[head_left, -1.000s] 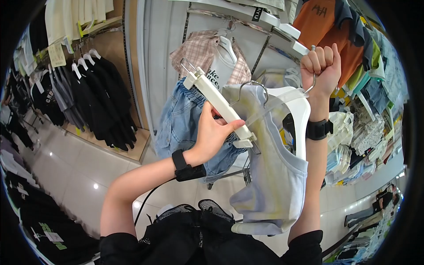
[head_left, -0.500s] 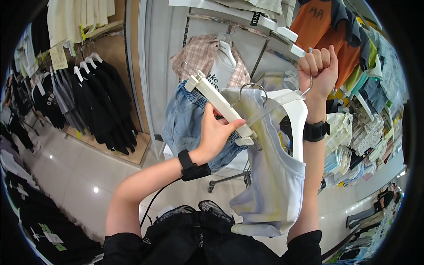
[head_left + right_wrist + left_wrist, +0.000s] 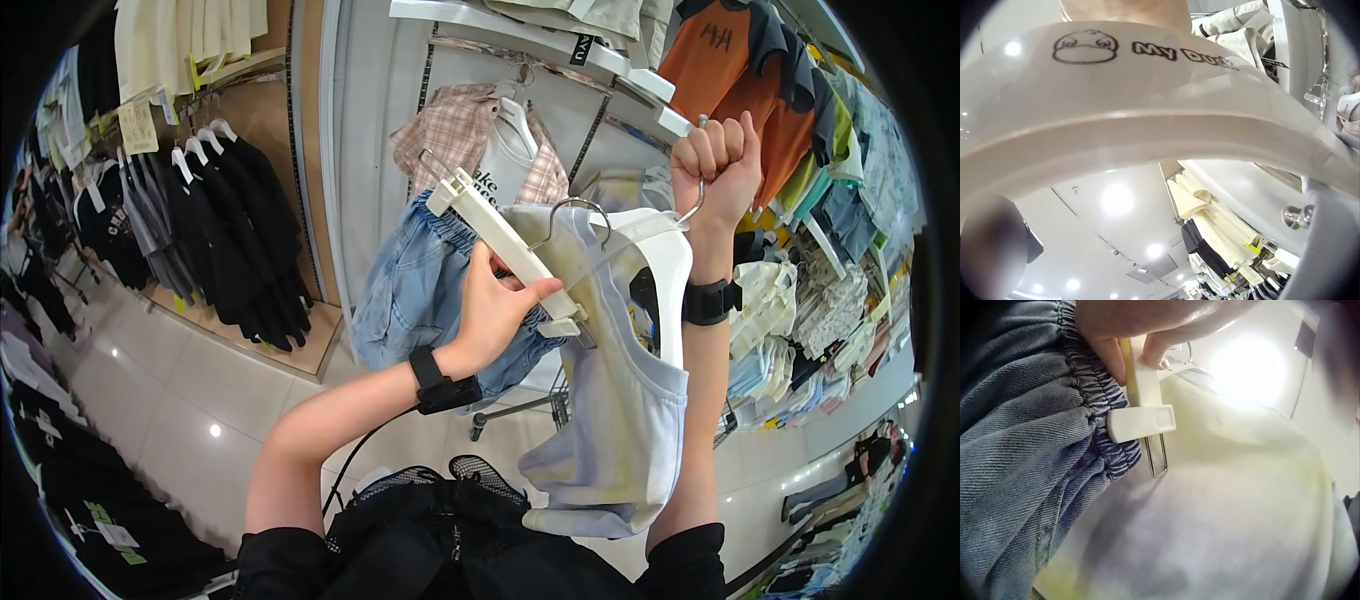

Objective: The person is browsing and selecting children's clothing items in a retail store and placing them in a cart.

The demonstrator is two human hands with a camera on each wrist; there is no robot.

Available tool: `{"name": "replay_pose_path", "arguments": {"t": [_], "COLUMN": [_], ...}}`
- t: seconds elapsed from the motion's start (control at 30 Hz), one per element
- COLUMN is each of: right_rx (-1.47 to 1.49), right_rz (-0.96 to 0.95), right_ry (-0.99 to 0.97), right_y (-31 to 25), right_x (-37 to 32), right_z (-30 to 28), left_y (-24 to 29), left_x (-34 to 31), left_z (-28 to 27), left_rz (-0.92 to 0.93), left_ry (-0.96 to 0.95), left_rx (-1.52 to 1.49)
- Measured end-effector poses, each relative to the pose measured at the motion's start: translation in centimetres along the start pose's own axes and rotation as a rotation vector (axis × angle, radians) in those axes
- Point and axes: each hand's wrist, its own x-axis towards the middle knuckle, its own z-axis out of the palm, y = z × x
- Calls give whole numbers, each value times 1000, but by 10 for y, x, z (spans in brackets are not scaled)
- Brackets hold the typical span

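In the head view, my left hand (image 3: 497, 310) grips the white bar of a clip hanger (image 3: 490, 222), thumb on the near side. Blue denim bottoms (image 3: 400, 290) with a gathered waistband hang from its clips; a clip (image 3: 1141, 423) pinches the waistband in the left wrist view. My right hand (image 3: 715, 175), raised, curls round the metal hook of a white hanger (image 3: 672, 270). On that hanger hangs a pastel tie-dye top (image 3: 600, 430). A clear strip (image 3: 620, 240) runs from its neck toward the clip hanger, whose hook (image 3: 575, 205) overlaps the top.
Ahead, a plaid shirt (image 3: 450, 135) over a white printed tee hangs on the wall rack. Black garments (image 3: 250, 240) hang at left, an orange shirt (image 3: 725, 75) at upper right. A wheeled metal stand (image 3: 520, 408) is on the floor. Another person (image 3: 865, 455) stands far right.
Both hands keep their grips. The right hand has come slightly down and left, the left hand slightly right and down, with the hangers; the denim bottoms sway a little.
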Motion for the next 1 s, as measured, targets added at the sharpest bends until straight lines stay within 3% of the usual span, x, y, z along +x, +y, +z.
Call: {"name": "replay_pose_path", "arguments": {"t": [0.13, 0.17, 0.23, 0.27, 0.33, 0.5, 0.53, 0.6, 0.67, 0.7, 0.77, 0.8, 0.87, 0.9, 1.0], "right_rx": [28, 28, -256, -256, -587, -777, -797, -817, -1131, -1132, -1715, -1717, -2128, -2138, -1956], "right_rz": [25, 27, -34, -33, -111, -220, -221, -217, -133, -130, -69, -68, 48, 58, 236], "right_ry": [-16, -16, 230, 230, 369, 358, 326, 291, 224, 226, -44, -39, -209, -195, -376], "right_y": [1, 1, 0, 2, 6, 3, 3, 3, 3, 4, 6, 3, -8, -11, -19], "right_x": [0, 1, 4, 6, 13, 20, 18, 19, 22, 23, 27, 30, 35, 38, 50], "right_z": [-1, 2, 9, 11, 12, 10, 11, 12, 11, 11, 14, 17, 21, 16, 6], "left_y": [1, 7, 12, 15, 22, 26, 31, 37, 38, 38, 37, 41, 52, 57, 70], "left_x": [-2, -3, -3, -2, 2, 0, 1, 4, 9, 11, 12, 13, 16, 15, 13], "left_z": [1, 0, -2, -4, -7, -17, -18, -18, -19, -19, -27, -35, -49, -57, -84], "left_rz": [20, -95, -271, -272, -392, -547, -545, -659, -696, -566, -230, -231, -262, -265, -649], "left_ry": [7, -54, -180, -179, -334, -591, -589, -796, -869, -929, -939, -944, -856, -872, -747], "left_rx": [-21, 14, 102, 102, 182, 288, 288, 326, 353, 510, 837, 836, 554, 547, 201]}}
